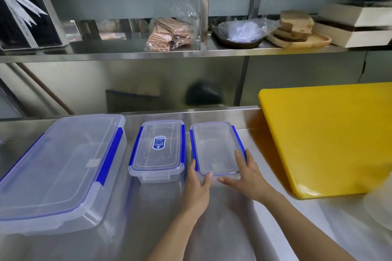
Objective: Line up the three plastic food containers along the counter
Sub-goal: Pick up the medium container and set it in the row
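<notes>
Three clear plastic containers with blue clips sit side by side on the steel counter (212, 229). The large container (57, 167) is at the left. A medium container (158, 150) with a blue label on its lid stands in the middle. The small container (216, 148) lies at the right. My left hand (198, 188) holds its near left corner, thumb along the left side. My right hand (248, 178) grips its near right corner, fingers on the right edge. Both hands touch this container.
A thick yellow cutting board (331, 137) leans at the right, close to the small container. A white round object (379, 210) shows at the right edge. Above, a steel shelf (169, 54) carries bagged items, wooden plates and boxes.
</notes>
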### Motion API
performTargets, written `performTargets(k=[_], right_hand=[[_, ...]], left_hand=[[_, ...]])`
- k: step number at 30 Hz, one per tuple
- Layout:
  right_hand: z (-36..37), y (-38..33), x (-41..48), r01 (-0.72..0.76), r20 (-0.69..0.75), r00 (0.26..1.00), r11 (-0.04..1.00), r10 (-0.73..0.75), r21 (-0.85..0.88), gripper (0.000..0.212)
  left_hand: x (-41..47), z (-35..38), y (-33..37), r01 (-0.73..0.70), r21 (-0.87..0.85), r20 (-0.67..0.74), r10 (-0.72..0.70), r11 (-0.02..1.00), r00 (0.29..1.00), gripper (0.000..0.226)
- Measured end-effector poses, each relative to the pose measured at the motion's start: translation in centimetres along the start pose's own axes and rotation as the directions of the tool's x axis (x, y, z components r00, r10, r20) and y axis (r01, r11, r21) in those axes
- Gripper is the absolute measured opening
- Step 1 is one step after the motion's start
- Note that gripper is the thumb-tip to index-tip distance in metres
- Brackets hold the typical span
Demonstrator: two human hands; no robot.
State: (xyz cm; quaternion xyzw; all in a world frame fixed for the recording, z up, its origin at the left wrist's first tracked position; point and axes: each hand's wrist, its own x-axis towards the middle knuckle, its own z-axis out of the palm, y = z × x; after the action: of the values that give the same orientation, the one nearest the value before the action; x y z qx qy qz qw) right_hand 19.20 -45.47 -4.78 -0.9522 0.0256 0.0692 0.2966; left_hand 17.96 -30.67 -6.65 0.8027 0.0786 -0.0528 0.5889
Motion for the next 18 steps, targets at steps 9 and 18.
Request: performTargets(k=[9,18], right_hand=[[0.1,0.9,2.6,-0.06,-0.027,0.998,0.987,0.057,-0.146,0.099],[-3.0,5.7,1.8,-0.202,-0.122,0.977,0.943,0.175,-0.264,0.098]], left_hand=[[3.0,1.6,1.2,0.064,-0.054,-0.036,-0.066,0.996,0.997,0.046],[2.8,6.3,3.5,0.12,-0.041,0.121,-0.115,0.992,0.986,0.051]])
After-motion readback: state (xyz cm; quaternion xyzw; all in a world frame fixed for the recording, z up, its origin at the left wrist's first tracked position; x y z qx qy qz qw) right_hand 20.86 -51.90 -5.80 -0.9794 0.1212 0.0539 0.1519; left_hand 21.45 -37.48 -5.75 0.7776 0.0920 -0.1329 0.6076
